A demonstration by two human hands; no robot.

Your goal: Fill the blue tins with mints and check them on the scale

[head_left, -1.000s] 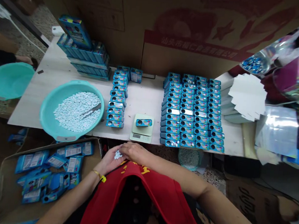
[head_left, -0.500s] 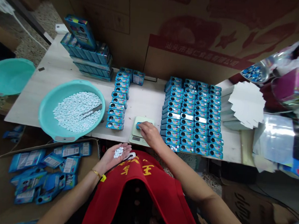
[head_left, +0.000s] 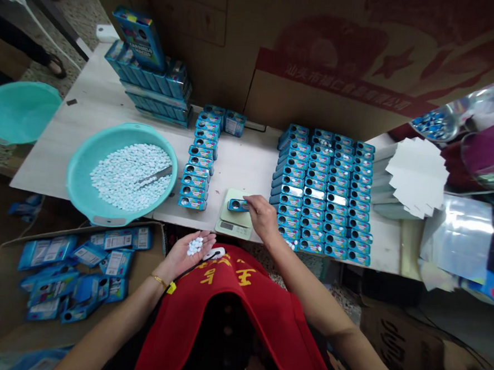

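Note:
Palm up near the table's front edge, my left hand holds a small heap of white candies. A small blue candy box lies on the pale green kitchen scale, its round dark opening facing up. The fingers of my right hand are closed at the right end of that box. Left of the scale stands a column of similar blue boxes. To the right are several packed columns of blue boxes, a few with white candies showing at their openings.
A turquoise basin of white candies, with a metal scoop in it, stands on the left. Stacked cartons are behind it. Below, a cardboard box holds blue packs. White card sheets lie right. A person's foot shows far left.
My right hand has shifted slightly right along the box on the scale, so more of the box shows. My left hand still holds the candies. The view has shifted a little.

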